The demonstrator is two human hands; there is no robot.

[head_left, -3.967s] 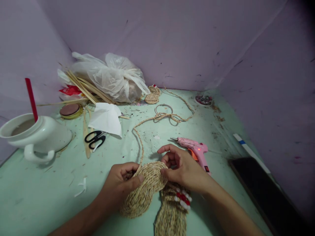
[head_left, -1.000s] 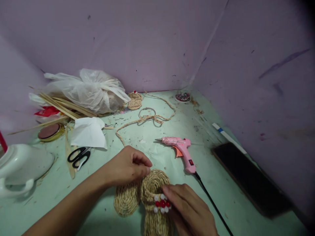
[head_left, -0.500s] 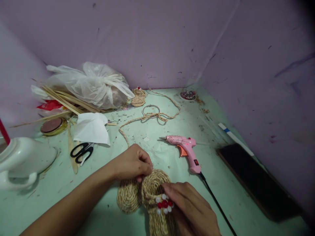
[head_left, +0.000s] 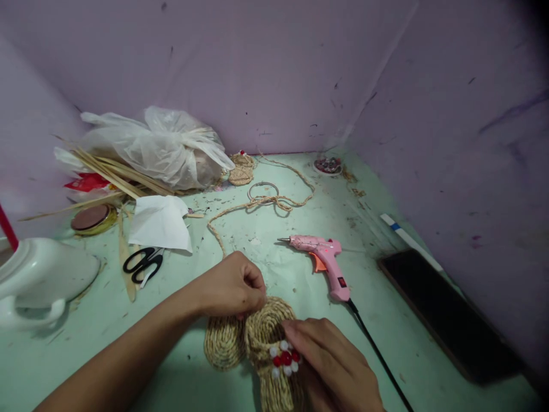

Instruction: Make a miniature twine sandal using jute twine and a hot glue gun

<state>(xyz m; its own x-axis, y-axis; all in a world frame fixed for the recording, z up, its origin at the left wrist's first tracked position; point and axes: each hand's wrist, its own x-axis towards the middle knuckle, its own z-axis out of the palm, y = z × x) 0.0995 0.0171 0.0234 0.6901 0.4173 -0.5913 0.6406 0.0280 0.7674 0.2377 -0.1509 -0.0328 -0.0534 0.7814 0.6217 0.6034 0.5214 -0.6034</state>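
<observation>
My right hand (head_left: 338, 366) is closed around the side of a woven straw slipper (head_left: 281, 312). Across the slipper's strap sits a cluster of red and white beads (head_left: 286, 358). My left hand (head_left: 235, 286) pinches with thumb and forefinger at the slipper's upper left edge; what lies between the fingertips is hidden. Behind that hand disappears a twisted straw cord (head_left: 217, 232), which runs back over the table to a bow by a metal ring (head_left: 263, 191). A second woven straw piece with a rounded end (head_left: 224, 343) lies against the slipper, partly beneath my left hand.
A pink glue gun (head_left: 319, 252) lies right of centre, its black cable (head_left: 380, 355) trailing forward. Further right is a dark phone-like slab (head_left: 446, 315). Leftward are black-handled scissors (head_left: 143, 265), white paper (head_left: 160, 223), a white pitcher (head_left: 47, 269) and a plastic bag (head_left: 171, 149).
The slipper has tilted very slightly under my right hand, and its beads have shifted a little to the left. My left hand stays pinched in the same place.
</observation>
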